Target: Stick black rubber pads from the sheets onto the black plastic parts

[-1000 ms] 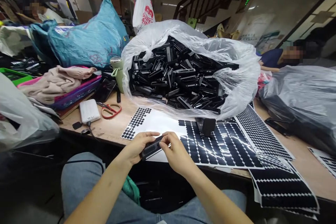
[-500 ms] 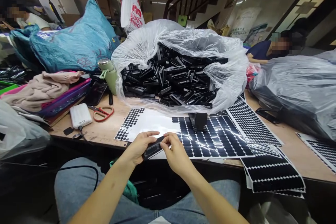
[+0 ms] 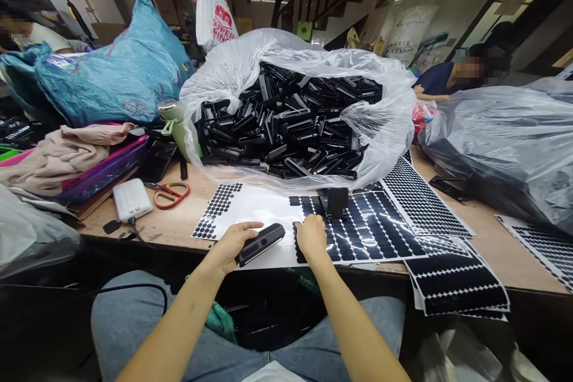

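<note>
My left hand [image 3: 233, 245] grips one end of a long black plastic part [image 3: 262, 245] with a carbon-like patterned face, its far end pointing to the right. It is tilted above the front edge of the table. My right hand [image 3: 312, 237] reaches onto a sheet of black stickers [image 3: 373, 233], fingers curled at the left border of the remaining rows. Whatever its fingertips pinch is hidden. Left of that hand, the sheet's white backing [image 3: 264, 206] is bare. A small black stand [image 3: 336, 203] rises from the sheet just beyond my right hand.
A clear plastic bag [image 3: 385, 131] full of similar black parts [image 3: 290, 125] stands behind the sheet. To the left are red-handled scissors [image 3: 172, 195], a white power bank [image 3: 132, 199] and a green bottle [image 3: 179, 134]. More sticker sheets [image 3: 456, 286] overhang the front edge at right.
My right hand has left the black part and moved right onto the sticker sheet. My left hand keeps the part, now with more of its patterned face showing. The view has shifted slightly.
</note>
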Motion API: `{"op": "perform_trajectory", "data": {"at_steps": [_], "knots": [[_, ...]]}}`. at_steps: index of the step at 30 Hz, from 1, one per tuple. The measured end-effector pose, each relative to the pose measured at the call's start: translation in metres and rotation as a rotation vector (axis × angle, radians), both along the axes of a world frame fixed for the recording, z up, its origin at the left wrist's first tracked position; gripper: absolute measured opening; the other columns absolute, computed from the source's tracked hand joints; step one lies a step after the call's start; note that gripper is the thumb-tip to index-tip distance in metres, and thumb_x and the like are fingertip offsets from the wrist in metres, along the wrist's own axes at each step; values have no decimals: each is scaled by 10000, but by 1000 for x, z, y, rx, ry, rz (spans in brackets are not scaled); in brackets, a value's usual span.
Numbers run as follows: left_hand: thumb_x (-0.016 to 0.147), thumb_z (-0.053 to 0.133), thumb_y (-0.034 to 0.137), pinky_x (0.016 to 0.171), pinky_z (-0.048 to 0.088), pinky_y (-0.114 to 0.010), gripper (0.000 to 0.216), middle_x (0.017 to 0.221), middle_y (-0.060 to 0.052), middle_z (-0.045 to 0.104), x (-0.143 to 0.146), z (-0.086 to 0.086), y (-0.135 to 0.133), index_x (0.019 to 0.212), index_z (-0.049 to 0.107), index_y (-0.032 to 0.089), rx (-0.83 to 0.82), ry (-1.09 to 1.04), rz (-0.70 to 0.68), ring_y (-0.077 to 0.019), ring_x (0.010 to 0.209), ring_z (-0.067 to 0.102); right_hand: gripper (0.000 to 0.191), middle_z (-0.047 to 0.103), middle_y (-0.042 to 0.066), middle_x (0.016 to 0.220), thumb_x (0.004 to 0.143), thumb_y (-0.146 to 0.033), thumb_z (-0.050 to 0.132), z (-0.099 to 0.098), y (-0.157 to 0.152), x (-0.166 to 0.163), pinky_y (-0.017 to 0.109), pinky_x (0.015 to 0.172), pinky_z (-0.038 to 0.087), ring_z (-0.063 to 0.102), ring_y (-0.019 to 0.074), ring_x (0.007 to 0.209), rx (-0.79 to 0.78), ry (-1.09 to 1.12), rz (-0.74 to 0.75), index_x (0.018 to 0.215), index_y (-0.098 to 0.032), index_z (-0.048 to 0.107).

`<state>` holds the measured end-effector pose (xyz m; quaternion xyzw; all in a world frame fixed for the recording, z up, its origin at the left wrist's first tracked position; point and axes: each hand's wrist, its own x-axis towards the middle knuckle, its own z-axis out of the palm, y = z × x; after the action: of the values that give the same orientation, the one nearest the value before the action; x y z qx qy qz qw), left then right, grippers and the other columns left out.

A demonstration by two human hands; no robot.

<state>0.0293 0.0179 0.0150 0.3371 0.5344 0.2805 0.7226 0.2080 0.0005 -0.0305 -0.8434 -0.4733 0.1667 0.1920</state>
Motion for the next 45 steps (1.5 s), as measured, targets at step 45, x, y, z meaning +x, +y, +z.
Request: {"op": "perform_trajectory", "data": {"at_steps": [45], "knots": [[634,578,141,526,419,-241,346,655,-41,611,15,9,-8,973,526,97,34,-123,-145,-132,551,573,151,486,55,1068,748,-289,519,53,-64,-41,288,697,380,488,145,762,298,779,344,645,-179,527]]}}
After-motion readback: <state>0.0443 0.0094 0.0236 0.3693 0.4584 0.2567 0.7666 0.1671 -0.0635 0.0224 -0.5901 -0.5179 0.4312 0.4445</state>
